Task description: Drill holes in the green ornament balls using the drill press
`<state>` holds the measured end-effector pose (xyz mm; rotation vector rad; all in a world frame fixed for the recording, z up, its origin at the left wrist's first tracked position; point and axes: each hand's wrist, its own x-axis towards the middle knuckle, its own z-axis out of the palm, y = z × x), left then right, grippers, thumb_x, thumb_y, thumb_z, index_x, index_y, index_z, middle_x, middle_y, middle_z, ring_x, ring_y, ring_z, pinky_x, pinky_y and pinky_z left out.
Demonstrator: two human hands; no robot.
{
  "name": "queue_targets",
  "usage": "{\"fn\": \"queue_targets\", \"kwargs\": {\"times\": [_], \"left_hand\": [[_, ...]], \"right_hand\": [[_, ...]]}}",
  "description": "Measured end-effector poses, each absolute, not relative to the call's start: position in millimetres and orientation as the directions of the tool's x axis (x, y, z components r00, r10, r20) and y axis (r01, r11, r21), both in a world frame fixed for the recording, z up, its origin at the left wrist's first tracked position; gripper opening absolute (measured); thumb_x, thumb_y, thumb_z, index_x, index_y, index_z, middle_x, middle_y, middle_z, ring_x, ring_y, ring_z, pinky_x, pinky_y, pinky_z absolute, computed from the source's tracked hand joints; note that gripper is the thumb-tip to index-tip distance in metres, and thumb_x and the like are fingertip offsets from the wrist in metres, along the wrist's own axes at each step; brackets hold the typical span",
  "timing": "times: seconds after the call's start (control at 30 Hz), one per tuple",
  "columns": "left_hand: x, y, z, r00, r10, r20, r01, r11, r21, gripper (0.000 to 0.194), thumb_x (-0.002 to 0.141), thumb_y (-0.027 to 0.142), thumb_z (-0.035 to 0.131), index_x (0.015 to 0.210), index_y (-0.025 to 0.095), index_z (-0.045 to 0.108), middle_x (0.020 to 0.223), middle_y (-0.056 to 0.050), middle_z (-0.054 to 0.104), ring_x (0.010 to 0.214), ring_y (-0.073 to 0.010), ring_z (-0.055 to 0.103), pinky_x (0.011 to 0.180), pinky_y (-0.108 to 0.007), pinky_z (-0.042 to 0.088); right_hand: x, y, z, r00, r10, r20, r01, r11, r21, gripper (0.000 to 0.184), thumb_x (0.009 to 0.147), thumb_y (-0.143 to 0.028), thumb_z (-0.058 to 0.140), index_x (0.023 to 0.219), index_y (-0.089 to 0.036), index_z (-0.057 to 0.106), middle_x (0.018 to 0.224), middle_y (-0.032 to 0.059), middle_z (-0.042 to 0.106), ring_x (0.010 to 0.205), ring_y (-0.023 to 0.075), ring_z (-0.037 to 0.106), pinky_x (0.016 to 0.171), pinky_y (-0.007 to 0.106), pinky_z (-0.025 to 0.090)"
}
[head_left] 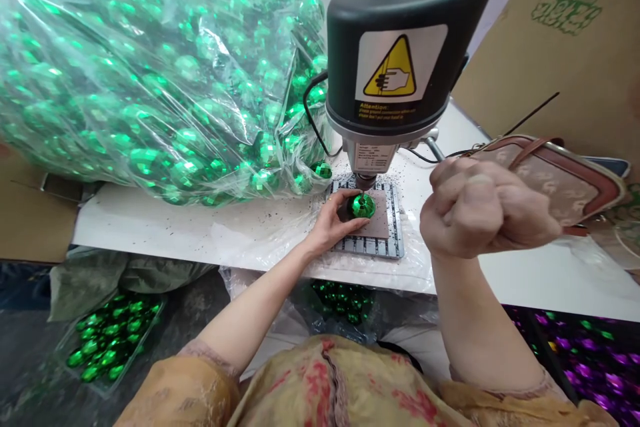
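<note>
My left hand (336, 217) is closed around a shiny green faceted ball (363, 205), thumb and fingers on its sides. The ball rests on a flat brown board (381, 227) over the slotted metal base (396, 248) of a black drill press (400, 7). Right above the ball is the drill chuck (367, 181); its bit reaches down to the ball's top, though I cannot tell how deep. My right hand (483, 210) is a fist at the end of the press's metal lever (434, 145), whose tip is hidden inside the fingers.
A large clear bag (165, 80) of green balls fills the table's left side. At right are a patterned purse (545, 177) and a cardboard box (575, 67). Below are a clear bin (107, 347) of green balls and purple balls (595, 373). Dark shavings dot the white table (200, 227).
</note>
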<state>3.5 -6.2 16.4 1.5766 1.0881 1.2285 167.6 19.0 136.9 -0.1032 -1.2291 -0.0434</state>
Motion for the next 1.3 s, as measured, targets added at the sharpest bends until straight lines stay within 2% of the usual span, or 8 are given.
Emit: {"fn": "queue_targets", "kwargs": {"times": [0.1,0.4,0.57,0.73,0.9,1.03,1.17,1.3], "left_hand": [[3.1,-6.2,15.7,0.142,0.957,0.252,0.149,-0.273,0.951,0.058,0.074,0.042,0.085,0.121,0.019,0.059,0.120,-0.011,0.067,0.113,-0.0249,0.065,0.100,-0.039,0.052],[8.5,-22.6,24.4,-0.005,0.905,0.426,0.375,-0.393,0.840,0.048,0.078,0.040,0.081,0.115,0.020,0.059,0.109,-0.009,0.068,0.101,-0.0226,0.068,0.089,-0.037,0.055],[3.1,-88.0,16.8,0.426,0.602,0.676,0.498,-0.780,0.380,0.049,0.082,0.046,0.075,0.116,0.016,0.057,0.101,-0.011,0.069,0.091,-0.0216,0.066,0.077,-0.034,0.055],[-15.8,-140.0,-0.6,0.821,0.383,0.423,0.440,-0.897,-0.042,0.026,0.091,0.023,0.063,0.117,0.019,0.061,0.108,-0.010,0.071,0.095,-0.0199,0.065,0.091,-0.037,0.054],[-21.9,-116.2,13.3,0.681,0.355,0.640,0.423,-0.905,0.051,0.034,0.093,0.037,0.064,0.115,0.012,0.060,0.106,-0.013,0.069,0.100,-0.0228,0.065,0.090,-0.039,0.059],[-24.4,-44.6,43.4,0.427,0.535,0.728,0.666,-0.731,0.147,0.031,0.094,0.007,0.048,0.121,0.019,0.058,0.112,-0.010,0.067,0.115,-0.0225,0.061,0.100,-0.045,0.055],[-36.8,34.3,67.5,0.200,0.822,0.533,0.873,-0.397,0.284,0.033,0.088,0.002,0.046,0.108,0.020,0.065,0.118,-0.014,0.062,0.125,-0.0309,0.053,0.107,-0.051,0.047],[-41.0,76.7,65.9,0.058,0.976,0.210,0.935,-0.126,0.331,0.016,0.074,0.006,0.071,0.085,0.016,0.067,0.099,-0.016,0.063,0.116,-0.0391,0.056,0.101,-0.054,0.047]], "right_hand": [[167.1,15.4,132.4,0.344,0.013,0.939,0.104,0.993,-0.052,0.052,0.077,-0.004,0.054,0.063,-0.020,0.007,0.048,-0.0067,0.022,0.038,0.0038,0.020,0.038,0.027,0.023],[154.0,9.8,206.3,0.490,0.354,0.797,0.078,0.892,-0.444,0.045,0.087,-0.010,0.056,0.054,-0.022,0.028,0.045,-0.0061,0.027,0.040,0.0066,0.034,0.047,0.029,0.020],[157.3,21.9,209.6,0.509,0.347,0.788,0.012,0.912,-0.410,0.053,0.087,-0.038,0.067,0.054,-0.023,0.028,0.045,-0.0070,0.027,0.041,0.0046,0.031,0.047,0.029,0.019],[168.0,30.1,204.1,0.319,0.373,0.871,-0.075,0.926,-0.369,0.059,0.080,-0.058,0.069,0.050,-0.025,0.030,0.046,-0.0038,0.036,0.043,0.0091,0.042,0.049,0.032,0.025],[155.8,22.7,205.8,0.491,0.375,0.787,-0.036,0.911,-0.412,0.050,0.088,-0.036,0.066,0.055,-0.023,0.030,0.047,-0.0077,0.026,0.042,0.0042,0.035,0.049,0.029,0.019],[153.4,20.6,204.7,0.499,0.324,0.803,-0.008,0.929,-0.370,0.047,0.089,-0.020,0.062,0.054,-0.021,0.031,0.045,-0.0081,0.024,0.039,0.0043,0.036,0.045,0.027,0.019],[157.8,20.7,204.6,0.472,0.338,0.814,-0.045,0.932,-0.360,0.048,0.085,-0.024,0.069,0.053,-0.022,0.033,0.044,-0.0073,0.025,0.037,0.0066,0.035,0.041,0.029,0.020],[157.0,20.7,205.1,0.486,0.343,0.804,-0.044,0.928,-0.370,0.049,0.086,-0.024,0.068,0.053,-0.021,0.031,0.044,-0.0067,0.027,0.037,0.0068,0.032,0.041,0.029,0.019]]}}
